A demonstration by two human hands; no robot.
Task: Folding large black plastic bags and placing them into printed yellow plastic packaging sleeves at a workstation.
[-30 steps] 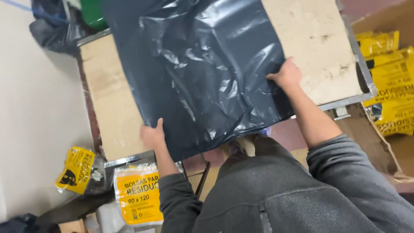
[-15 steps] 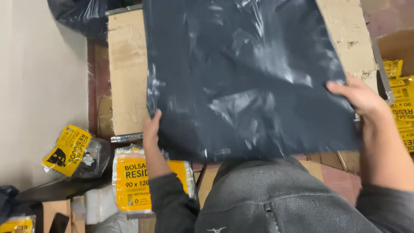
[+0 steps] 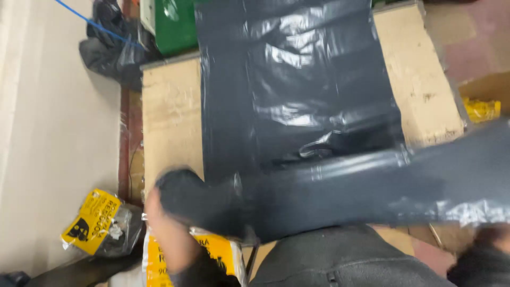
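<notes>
A large black plastic bag (image 3: 297,101) lies spread over a cardboard-covered table (image 3: 170,122). Its near edge is lifted and folded into a long blurred band (image 3: 345,186) running across the view. My left hand (image 3: 167,228) grips the left end of that band at the table's near left corner. My right hand (image 3: 491,236) is at the lower right edge, mostly hidden under the raised plastic, and seems to hold the other end.
Yellow-labelled packs of bags lie on the floor at the lower left (image 3: 93,223) and under my left hand (image 3: 212,255). More yellow packs sit at the right (image 3: 481,109). A green object (image 3: 175,24) and a dark bag heap (image 3: 111,48) are behind the table.
Both hands have lifted the bag's near edge and drawn it towards me, folding it into a band. The view has shifted and the motion is blurred.
</notes>
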